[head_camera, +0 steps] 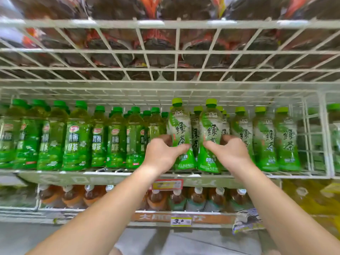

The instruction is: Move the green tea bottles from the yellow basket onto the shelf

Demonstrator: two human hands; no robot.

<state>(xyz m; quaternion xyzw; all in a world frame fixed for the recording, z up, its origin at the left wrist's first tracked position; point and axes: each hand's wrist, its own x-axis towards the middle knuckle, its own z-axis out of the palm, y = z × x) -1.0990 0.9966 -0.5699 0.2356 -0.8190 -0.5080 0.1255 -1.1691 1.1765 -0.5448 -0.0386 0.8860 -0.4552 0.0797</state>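
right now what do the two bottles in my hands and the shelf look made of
The left-hand bottle and right-hand bottle: probably clear plastic, since liquid seems to show near the neck, with a glossy printed green wrap and lime plastic-looking caps. The shelf: likely white-coated metal wire, judging by its thin grid bars.

Dark bottles [165,43] above: blurred, cut by top edge.
Red price tag [167,184]: figures unreadable.
Left hand [161,153]: fingertips hidden behind green tea bottle [179,129].

A white wire rack [176,51] overhead holds dark bottles [114,57]; grey floor [27,236] lies below.
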